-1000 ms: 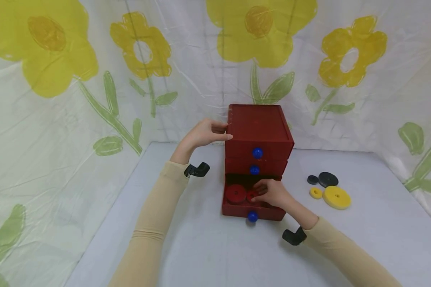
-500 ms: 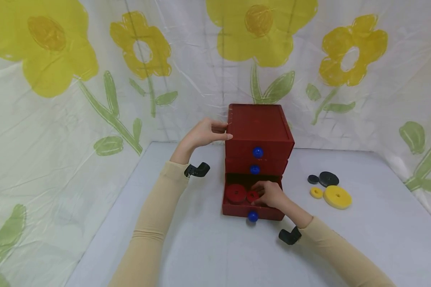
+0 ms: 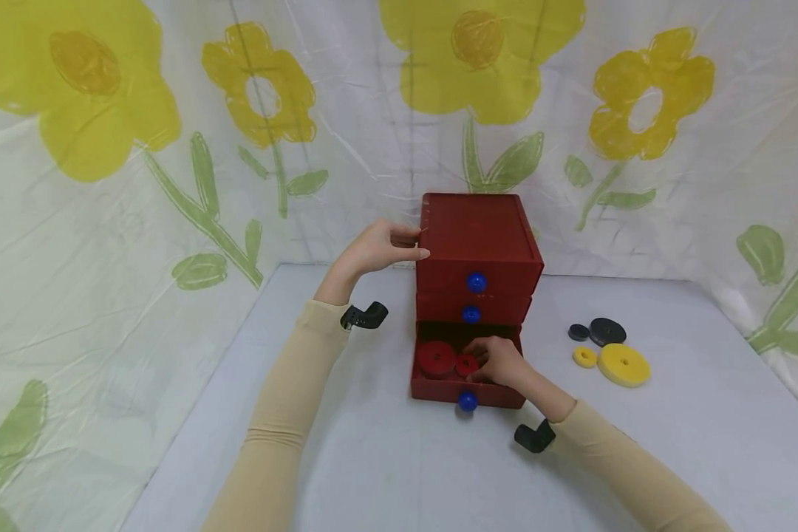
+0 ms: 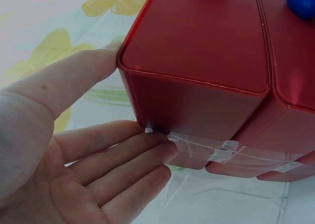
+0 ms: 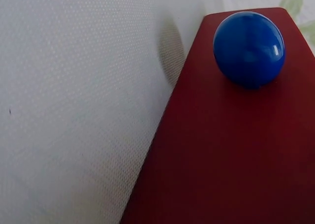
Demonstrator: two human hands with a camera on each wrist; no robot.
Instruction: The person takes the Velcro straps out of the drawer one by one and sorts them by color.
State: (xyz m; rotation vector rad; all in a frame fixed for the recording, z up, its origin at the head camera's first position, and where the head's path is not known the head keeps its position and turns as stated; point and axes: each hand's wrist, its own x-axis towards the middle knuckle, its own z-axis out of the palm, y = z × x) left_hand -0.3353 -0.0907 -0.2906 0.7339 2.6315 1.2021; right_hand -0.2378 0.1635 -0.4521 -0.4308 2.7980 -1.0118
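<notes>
A red drawer cabinet [image 3: 479, 229] with blue round knobs stands on the table, its bottom drawer [image 3: 432, 390] pulled out. Inside lie a large red disc [image 3: 437, 359] and, beside it, a small red disc [image 3: 467, 365], each with a centre hole. My right hand [image 3: 500, 362] reaches into the drawer, fingers and thumb curled about the small disc's right side. The right wrist view shows only the drawer front and its blue knob [image 5: 249, 49]. My left hand [image 4: 74, 160] touches the cabinet's side with nearly straight fingers, the thumb at its front edge.
Right of the cabinet lie a small black disc [image 3: 578, 332], a large black disc [image 3: 608, 332], a small yellow disc [image 3: 585, 357] and a large yellow disc [image 3: 624, 365]. Behind hangs a white sheet [image 3: 366, 133] with painted flowers. Clear tape [image 4: 197, 144] runs along the cabinet's side.
My right hand has shifted slightly right and toward me, uncovering more of the small red disc, then stayed nearly still. The left hand has kept its place on the cabinet.
</notes>
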